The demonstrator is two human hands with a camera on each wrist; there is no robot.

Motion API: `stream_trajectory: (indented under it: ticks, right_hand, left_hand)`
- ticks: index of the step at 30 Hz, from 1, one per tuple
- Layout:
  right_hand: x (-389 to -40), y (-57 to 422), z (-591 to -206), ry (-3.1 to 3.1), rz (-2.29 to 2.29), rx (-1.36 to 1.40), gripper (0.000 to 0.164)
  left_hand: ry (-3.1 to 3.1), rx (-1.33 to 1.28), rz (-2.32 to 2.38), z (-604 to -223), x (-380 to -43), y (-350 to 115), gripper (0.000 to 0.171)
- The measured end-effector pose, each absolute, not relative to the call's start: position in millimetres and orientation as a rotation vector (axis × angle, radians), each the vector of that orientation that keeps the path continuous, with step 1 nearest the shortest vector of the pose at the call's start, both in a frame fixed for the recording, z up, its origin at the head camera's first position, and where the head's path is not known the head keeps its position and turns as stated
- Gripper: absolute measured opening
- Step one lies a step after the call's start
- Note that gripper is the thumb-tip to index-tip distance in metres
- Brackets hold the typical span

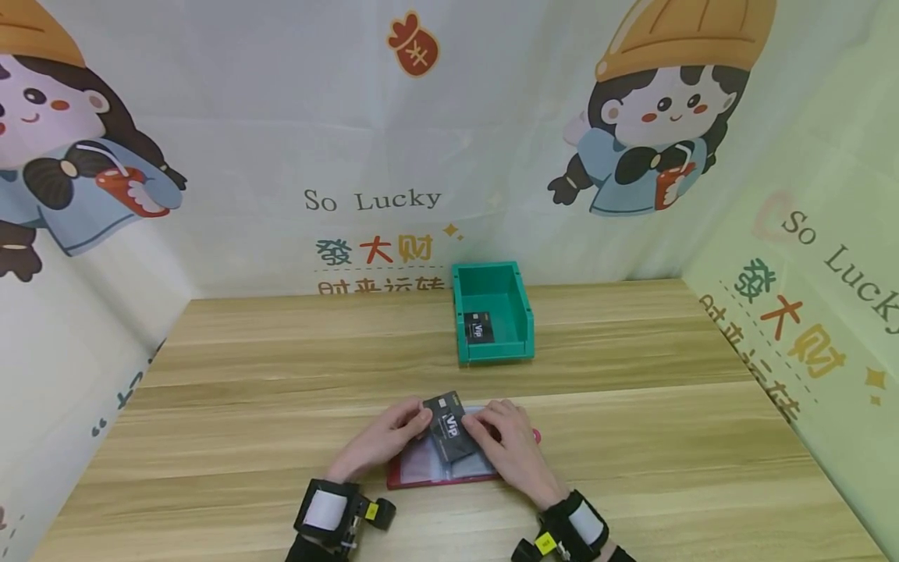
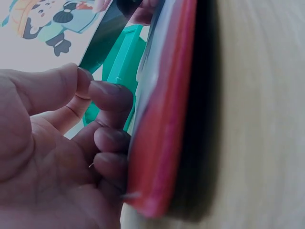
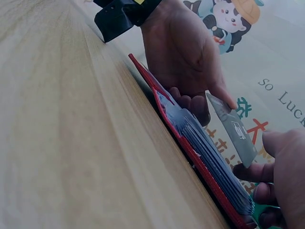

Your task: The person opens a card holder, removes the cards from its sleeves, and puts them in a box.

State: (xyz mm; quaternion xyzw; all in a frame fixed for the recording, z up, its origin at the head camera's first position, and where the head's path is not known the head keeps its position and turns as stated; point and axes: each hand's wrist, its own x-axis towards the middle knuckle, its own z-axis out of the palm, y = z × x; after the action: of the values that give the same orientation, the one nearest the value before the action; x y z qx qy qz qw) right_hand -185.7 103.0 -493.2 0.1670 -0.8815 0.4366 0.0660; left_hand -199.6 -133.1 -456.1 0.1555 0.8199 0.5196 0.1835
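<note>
A black VIP card (image 1: 449, 428) is held tilted above an open red card holder (image 1: 414, 468) with clear plastic pages. My left hand (image 1: 386, 433) pinches the card's left edge between thumb and fingers. On the opposite edge, my right hand (image 1: 511, 445) grips the same card with thumb and forefinger. From the right wrist view, the card (image 3: 233, 126) stands apart from the holder's stacked sleeves (image 3: 205, 148). The left hand's lower fingers (image 2: 112, 140) lie right by the holder's red cover (image 2: 162, 157).
Beyond the holder, a green bin (image 1: 497, 353) stands near the back of the wooden table (image 1: 281, 375). Another black VIP card (image 1: 480, 328) lies inside it. Printed cloth (image 1: 492, 156) hangs behind and along the sides.
</note>
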Motion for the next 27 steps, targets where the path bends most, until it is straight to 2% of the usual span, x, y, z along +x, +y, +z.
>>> stream_trajectory:
  ticks: [6, 15, 21, 24, 27]
  right_hand:
    - [-186, 103, -492, -2.612, 1.338, 0.539, 0.02]
    - [-190, 105, -496, -2.576, 1.462, 0.552, 0.028]
    - [-190, 107, -495, -2.554, 1.623, 0.528, 0.024]
    - [-189, 108, -494, -2.553, 1.683, 0.485, 0.023]
    - [-189, 108, -492, -2.553, 1.718, 0.441, 0.022]
  left_hand:
    - [2.348, 0.456, 1.432, -458, -199, -129, 0.029]
    - [2.464, 0.391, 1.386, -455, -196, -119, 0.028]
    - [2.457, 0.348, 1.415, -457, -195, -118, 0.025]
    - [2.456, 0.367, 1.424, -458, -195, -117, 0.035]
    - [2.491, 0.375, 1.391, -456, -193, -113, 0.057]
